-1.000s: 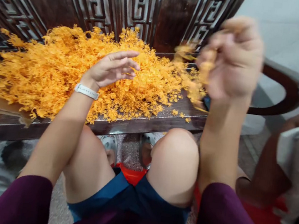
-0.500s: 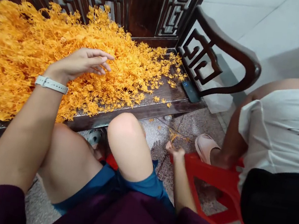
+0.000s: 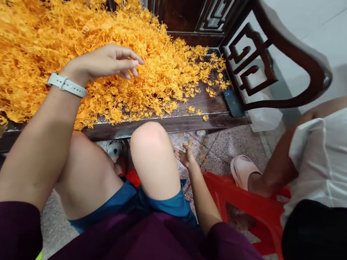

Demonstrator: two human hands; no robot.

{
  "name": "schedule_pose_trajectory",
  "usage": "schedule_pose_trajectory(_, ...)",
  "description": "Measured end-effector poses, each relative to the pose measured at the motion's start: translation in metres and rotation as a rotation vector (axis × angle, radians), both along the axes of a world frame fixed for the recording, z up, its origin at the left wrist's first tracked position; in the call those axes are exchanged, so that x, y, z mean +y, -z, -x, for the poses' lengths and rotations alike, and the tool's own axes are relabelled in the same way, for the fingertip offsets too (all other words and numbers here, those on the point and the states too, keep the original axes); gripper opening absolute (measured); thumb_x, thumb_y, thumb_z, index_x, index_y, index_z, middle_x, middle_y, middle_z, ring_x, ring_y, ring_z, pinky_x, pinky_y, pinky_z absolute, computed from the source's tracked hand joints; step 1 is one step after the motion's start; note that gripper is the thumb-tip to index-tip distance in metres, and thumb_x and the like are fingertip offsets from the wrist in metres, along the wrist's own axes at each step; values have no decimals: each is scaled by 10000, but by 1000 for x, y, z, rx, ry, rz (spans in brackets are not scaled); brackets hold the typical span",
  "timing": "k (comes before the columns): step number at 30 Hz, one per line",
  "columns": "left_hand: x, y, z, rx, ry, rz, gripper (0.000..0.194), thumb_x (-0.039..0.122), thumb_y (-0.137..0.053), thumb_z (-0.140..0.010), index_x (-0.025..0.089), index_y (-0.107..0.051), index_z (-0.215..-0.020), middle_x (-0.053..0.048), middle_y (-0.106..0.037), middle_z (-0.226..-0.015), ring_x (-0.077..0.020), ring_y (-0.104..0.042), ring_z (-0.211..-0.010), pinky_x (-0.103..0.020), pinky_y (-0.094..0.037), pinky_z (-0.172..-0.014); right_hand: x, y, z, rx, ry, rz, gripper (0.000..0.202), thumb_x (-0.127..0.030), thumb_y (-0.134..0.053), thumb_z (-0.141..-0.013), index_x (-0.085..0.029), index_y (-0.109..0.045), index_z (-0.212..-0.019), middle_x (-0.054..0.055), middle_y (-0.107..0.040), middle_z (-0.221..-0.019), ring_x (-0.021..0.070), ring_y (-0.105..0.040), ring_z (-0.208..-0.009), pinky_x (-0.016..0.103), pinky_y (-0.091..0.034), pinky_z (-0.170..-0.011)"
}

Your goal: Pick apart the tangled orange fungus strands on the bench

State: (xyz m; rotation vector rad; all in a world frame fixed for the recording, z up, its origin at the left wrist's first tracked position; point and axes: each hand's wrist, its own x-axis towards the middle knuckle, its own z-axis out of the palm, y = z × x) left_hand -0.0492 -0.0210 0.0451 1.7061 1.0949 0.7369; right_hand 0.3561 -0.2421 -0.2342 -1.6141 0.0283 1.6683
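Note:
A big heap of orange, spidery plastic-looking pieces (image 3: 156, 71) covers much of a dark wooden bench (image 3: 174, 123). My left hand (image 3: 114, 64), with a pale watch strap (image 3: 67, 84) on the wrist, hovers over the front of the heap. Its fingers are loosely bent and apart, with nothing seen in them. Low beside my bent knee (image 3: 153, 157), my right hand (image 3: 185, 155) is turned partly palm up with its fingers spread. A few orange bits lie near its fingertips, and whether any touches the hand I cannot tell.
A dark phone (image 3: 233, 103) lies at the bench's right end, by the carved armrest (image 3: 301, 58). On the right, another person in a white shirt (image 3: 336, 150) is close by, near a red plastic stool (image 3: 247, 204). A pink slipper (image 3: 243, 171) rests on the speckled floor.
My right hand has moved left toward my knee, and its fingers have spread. My left hand stays over the heap, nearly unchanged. The whole view has shifted a little.

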Motion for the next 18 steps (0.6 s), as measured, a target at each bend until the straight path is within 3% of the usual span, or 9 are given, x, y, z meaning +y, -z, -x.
schedule_pose_trajectory(3,1,-1,-2,-16,-113,-93,187,389,-726,-1001,231,-817,-1041,-50,-817,-831,-149,-660,-717,-366,-540,-685,13,-17,25,-136,2,-73,286,-376,-719,-1086,-147,-713,-1257,74,-752,-1146,178,-739,-922,345,-655,-810)
schedule_pose_trajectory(6,4,-3,-2,-97,-305,-254,94,317,-697,-919,297,-789,-915,-25,-733,-736,-153,-544,-639,-373,-470,-666,25,-47,44,-363,77,-278,33,-178,-647,-1002,-162,-674,-990,-28,-614,-730,109,-538,-609,216,-447,-589)
schedule_pose_trajectory(9,8,-2,3,-19,-451,-446,71,261,-706,-860,283,-763,-825,-50,-675,-767,-194,-542,-706,-408,-456,-796,39,-91,58,-566,152,-548,28,-217,-655,-842,-211,-641,-866,-53,-530,-632,127,-463,-582,237,-366,-564)
schedule_pose_trajectory(11,11,2,9,46,-437,-503,19,278,-747,-841,278,-754,-859,-63,-677,-838,-227,-573,-801,-429,-462,-914,51,-127,68,-625,142,-705,93,-286,-684,-800,-233,-668,-875,-53,-525,-618,142,-446,-564,267,-344,-555)
schedule_pose_trajectory(13,14,9,15,106,-391,-510,115,320,-795,-818,270,-736,-903,-73,-662,-876,-254,-580,-874,-445,-466,-977,65,-164,81,-659,114,-849,100,-334,-708,-818,-256,-676,-871,-61,-504,-595,145,-419,-534,288,-338,-556)
schedule_pose_trajectory(15,18,17,17,172,-360,-500,222,340,-828,-784,256,-721,-959,-74,-644,-885,-269,-574,-901,-469,-474,-1000,82,-199,97,-718,-47,-1070,83,-333,-709,-888,-258,-701,-925,-52,-537,-616,157,-454,-537,310,-351,-564)
schedule_pose_trajectory(18,25,26,11,234,-355,-509,257,319,-828,-764,256,-710,-984,-54,-602,-857,-271,-567,-898,-509,-477,-1027,116,-238,124,-804,-338,-1237,171,-376,-725,-966,-278,-700,-1104,-59,-540,-688,169,-485,-579,330,-391,-607)
